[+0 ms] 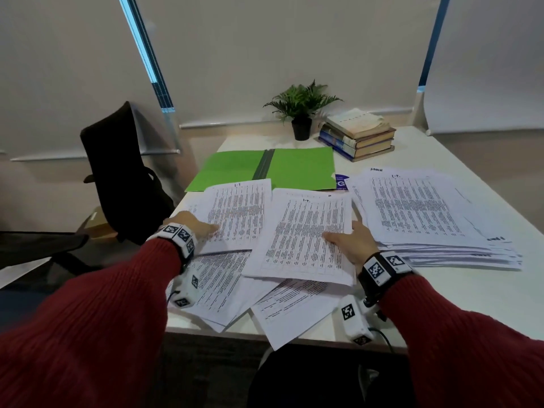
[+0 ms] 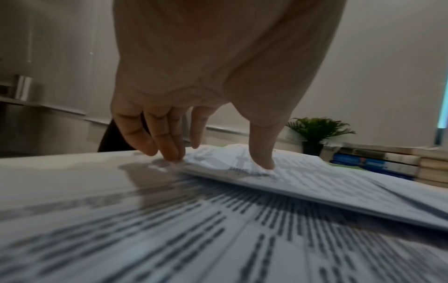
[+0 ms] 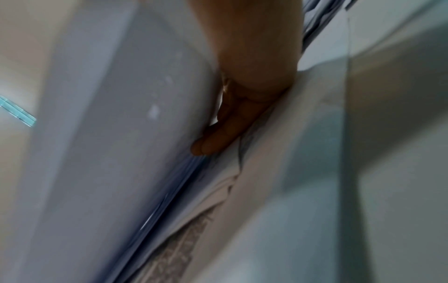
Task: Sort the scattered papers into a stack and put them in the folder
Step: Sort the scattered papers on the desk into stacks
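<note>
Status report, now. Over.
Left hand pinching left sheet; right hand gripping middle sheet. Big pile at right, unsquared. Green folder open, nothing blocking it.

Head view: above, facing down on left hand (image 1: pixel 192 226) and right hand (image 1: pixel 357 244). Wrist views: close behind each, sharing white printed paper sheets (image 1: pixel 306 231).
</note>
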Demonstrator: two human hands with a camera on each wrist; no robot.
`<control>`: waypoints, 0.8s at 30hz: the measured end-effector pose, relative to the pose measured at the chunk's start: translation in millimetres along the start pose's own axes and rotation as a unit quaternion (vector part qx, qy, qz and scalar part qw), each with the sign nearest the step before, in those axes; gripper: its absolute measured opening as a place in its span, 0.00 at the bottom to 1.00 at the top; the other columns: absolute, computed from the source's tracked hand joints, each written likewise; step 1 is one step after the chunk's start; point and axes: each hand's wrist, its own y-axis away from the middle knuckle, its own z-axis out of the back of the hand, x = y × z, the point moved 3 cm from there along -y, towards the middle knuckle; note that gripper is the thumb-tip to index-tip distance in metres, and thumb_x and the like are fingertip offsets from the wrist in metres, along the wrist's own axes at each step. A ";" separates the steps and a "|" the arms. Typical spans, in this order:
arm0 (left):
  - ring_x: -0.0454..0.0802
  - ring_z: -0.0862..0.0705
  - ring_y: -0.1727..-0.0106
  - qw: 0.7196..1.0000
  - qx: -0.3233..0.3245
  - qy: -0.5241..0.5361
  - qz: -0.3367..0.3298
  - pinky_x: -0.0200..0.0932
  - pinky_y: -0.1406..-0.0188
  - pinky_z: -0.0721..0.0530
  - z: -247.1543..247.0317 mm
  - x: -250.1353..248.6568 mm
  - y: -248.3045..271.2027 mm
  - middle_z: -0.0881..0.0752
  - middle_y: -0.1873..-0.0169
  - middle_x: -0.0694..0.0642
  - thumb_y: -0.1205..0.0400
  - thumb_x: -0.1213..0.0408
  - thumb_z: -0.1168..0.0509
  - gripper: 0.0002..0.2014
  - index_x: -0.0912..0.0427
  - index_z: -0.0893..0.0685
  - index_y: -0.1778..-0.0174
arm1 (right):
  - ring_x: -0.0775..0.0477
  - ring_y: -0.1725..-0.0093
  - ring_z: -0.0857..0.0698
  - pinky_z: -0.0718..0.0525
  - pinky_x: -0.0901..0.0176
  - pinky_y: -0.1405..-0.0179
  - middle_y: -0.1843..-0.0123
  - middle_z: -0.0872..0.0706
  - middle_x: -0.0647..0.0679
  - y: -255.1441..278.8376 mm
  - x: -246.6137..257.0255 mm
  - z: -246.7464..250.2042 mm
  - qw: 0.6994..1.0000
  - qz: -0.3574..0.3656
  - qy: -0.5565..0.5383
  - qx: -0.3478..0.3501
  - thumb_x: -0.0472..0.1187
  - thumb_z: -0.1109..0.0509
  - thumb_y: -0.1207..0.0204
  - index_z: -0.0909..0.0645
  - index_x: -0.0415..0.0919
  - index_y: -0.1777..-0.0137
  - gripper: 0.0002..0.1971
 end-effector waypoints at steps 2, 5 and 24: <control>0.61 0.17 0.44 0.999 0.028 0.020 -0.003 0.45 0.46 0.20 -1.6 8.9 -0.6 0.13 0.36 0.65 0.29 0.35 0.19 0.44 0.69 0.16 0.31 | 0.40 0.39 0.08 0.12 0.43 0.31 0.36 0.07 0.44 0.7 1.0 -0.8 1.000 0.004 0.006 -0.002 0.39 0.17 0.23 0.16 0.37 0.28 0.24; 0.59 0.18 0.49 0.998 0.028 0.047 0.001 0.45 0.50 0.20 -8.0 7.5 0.9 0.14 0.48 0.62 0.30 0.44 0.15 0.32 0.69 0.16 0.47 | 0.40 0.36 0.11 0.16 0.49 0.35 0.35 0.10 0.45 2.1 2.4 -0.8 1.000 -0.004 0.011 -0.007 0.42 0.18 0.23 0.18 0.38 0.26 0.26; 0.53 0.10 0.58 0.863 -0.089 0.476 -0.147 0.47 0.62 0.11 67.6 -44.2 56.2 0.08 0.47 0.60 0.12 0.64 0.29 0.13 0.65 0.12 0.33 | 0.40 0.30 0.22 0.26 0.53 0.35 0.20 0.22 0.43 8.7 12.2 3.3 0.996 -0.029 0.082 -0.003 0.44 0.33 0.11 0.31 0.34 0.14 0.28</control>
